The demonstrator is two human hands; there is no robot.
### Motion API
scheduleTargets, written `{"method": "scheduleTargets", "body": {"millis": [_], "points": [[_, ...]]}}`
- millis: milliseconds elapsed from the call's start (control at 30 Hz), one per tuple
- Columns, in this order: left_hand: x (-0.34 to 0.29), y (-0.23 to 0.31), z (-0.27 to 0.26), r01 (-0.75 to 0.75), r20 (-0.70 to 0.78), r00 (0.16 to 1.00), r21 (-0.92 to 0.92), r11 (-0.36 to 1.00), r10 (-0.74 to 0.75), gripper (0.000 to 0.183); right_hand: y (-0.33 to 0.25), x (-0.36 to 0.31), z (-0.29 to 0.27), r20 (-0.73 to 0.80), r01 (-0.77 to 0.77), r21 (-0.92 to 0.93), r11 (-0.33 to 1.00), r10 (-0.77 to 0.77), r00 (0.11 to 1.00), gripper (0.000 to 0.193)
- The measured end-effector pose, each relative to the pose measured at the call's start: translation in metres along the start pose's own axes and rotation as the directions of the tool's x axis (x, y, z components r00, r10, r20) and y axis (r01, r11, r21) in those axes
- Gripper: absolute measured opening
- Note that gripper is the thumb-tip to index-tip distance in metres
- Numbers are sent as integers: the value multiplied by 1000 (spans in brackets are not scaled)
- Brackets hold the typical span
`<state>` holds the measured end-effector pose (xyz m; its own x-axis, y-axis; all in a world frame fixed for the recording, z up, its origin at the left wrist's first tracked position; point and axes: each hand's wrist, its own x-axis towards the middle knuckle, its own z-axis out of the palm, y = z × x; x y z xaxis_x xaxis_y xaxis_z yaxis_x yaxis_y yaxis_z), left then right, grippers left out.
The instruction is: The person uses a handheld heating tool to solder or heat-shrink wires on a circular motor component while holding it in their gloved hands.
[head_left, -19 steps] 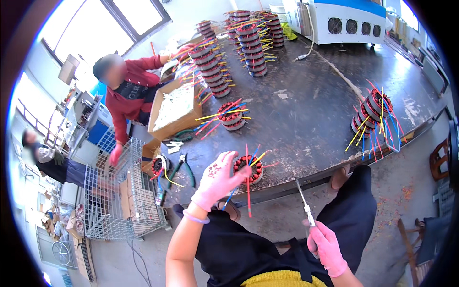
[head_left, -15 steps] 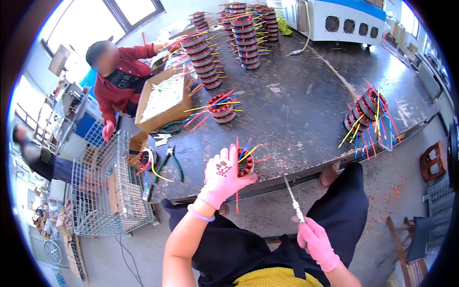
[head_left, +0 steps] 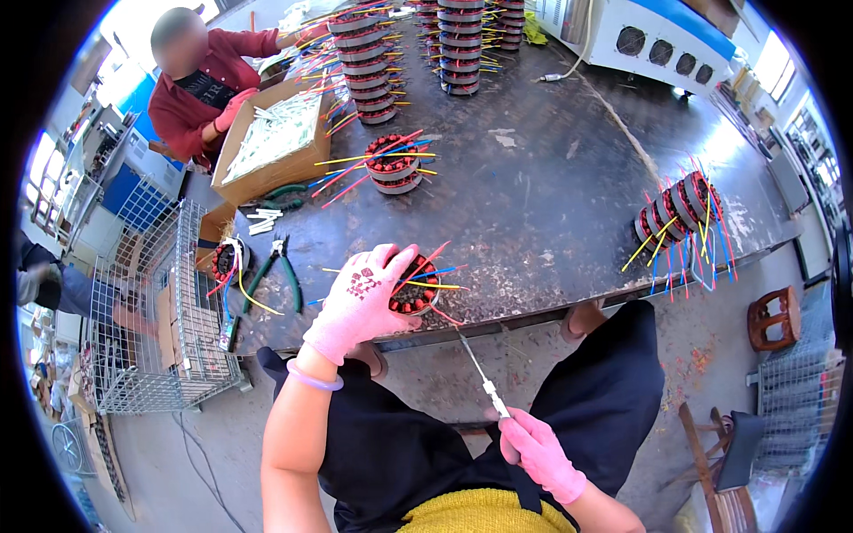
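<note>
At the table's near edge, a motor stator (head_left: 418, 305) lies with red windings and red, blue and yellow lead wires fanned out over it. My left hand (head_left: 351, 298), in a pink glove, grips it from the left, thumb along the near side. My right hand (head_left: 540, 453), also pink-gloved, is closed around a thin rod-like tool (head_left: 490, 389) with a slim metal shaft and a white section. I cannot make out its exact kind. Its tip is close to a red wire's end at the stator's near side; contact is unclear.
Left lie green-handled pliers (head_left: 291, 282), another stator (head_left: 233, 259) and short white tubes (head_left: 264, 220). Behind are a carton (head_left: 275, 169) of white pieces, one stator group (head_left: 395, 164) and tall stator stacks (head_left: 362, 71). More stators (head_left: 680, 209) lie right. A co-worker (head_left: 200, 89) sits far left.
My right hand has brought the tool leftward, its tip now beside the stator. The stator's wires lie more to the right, and my left hand still holds it. The view has shifted slightly.
</note>
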<state>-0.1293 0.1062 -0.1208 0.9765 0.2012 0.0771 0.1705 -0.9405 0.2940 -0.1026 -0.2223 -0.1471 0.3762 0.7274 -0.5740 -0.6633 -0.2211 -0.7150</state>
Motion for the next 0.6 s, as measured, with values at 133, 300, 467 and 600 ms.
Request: {"method": "scheduleTargets", "body": {"millis": [133,300,467,600], "points": [[0,-2,-2,-18,-7,1000,-27,999,18,94,-2,1,1,-13,-22,-34,999,21,1000,36],[1,-5,1,-41,-27,999,-49,998,39,94,3,-2,-2,-18,-3,-12,1000,3,1000,37],[2,-5,-2,-32,-12,999,-67,997,31,93,2,-2,-1,-20,-25,-54,998,24,1000,37],[5,-6,-1,-41,-8,999,-111,993,41,96,7,0,-3,-15,-24,-39,999,23,1000,36]]}}
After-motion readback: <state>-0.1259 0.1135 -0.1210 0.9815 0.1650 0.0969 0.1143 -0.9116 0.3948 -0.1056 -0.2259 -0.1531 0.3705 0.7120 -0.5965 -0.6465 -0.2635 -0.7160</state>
